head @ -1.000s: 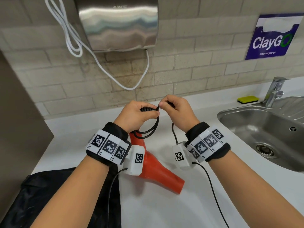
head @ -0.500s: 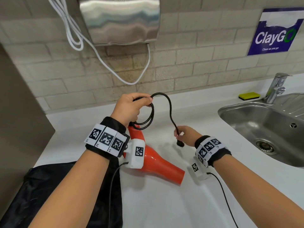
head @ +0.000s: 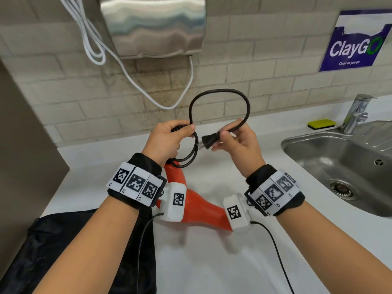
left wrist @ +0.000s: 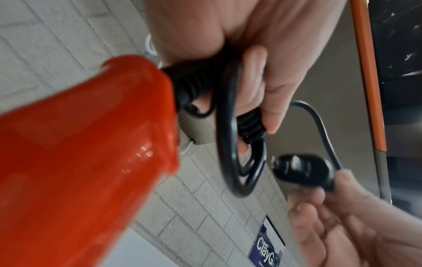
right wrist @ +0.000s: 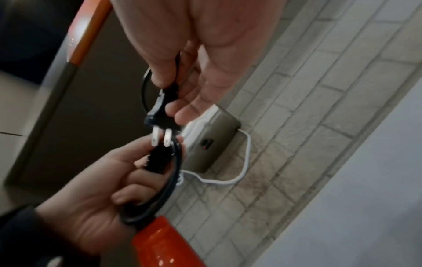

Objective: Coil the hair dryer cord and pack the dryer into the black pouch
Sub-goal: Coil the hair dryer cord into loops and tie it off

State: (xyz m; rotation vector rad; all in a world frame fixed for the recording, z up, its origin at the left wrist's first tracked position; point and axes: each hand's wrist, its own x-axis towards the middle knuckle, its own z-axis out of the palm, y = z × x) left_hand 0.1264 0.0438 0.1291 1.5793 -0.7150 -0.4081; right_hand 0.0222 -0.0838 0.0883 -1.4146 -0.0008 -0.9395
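Note:
The red hair dryer [head: 201, 209] hangs above the white counter, its handle end up under my left hand [head: 169, 139]. That hand grips the coiled loops of the black cord [head: 191, 153] at the dryer's strain relief [left wrist: 191, 81]. A free loop of cord [head: 220, 96] arches up toward the wall. My right hand [head: 235, 141] pinches the cord just behind the black plug [head: 209, 141], whose two prongs [right wrist: 161, 137] point at the left hand. The black pouch [head: 70, 251] lies flat at the counter's lower left, partly under my left forearm.
A steel sink [head: 339, 164] with a tap [head: 358, 111] fills the right side, a yellow sponge [head: 321, 123] behind it. A steel hand dryer [head: 152, 26] with a white cable [head: 131, 77] hangs on the tiled wall. A dark panel [head: 25, 155] stands at left.
My right hand slid down the cord to the plug end, then rose from near the counter and brought the plug up beside the left hand. A new loop now arches above both hands.

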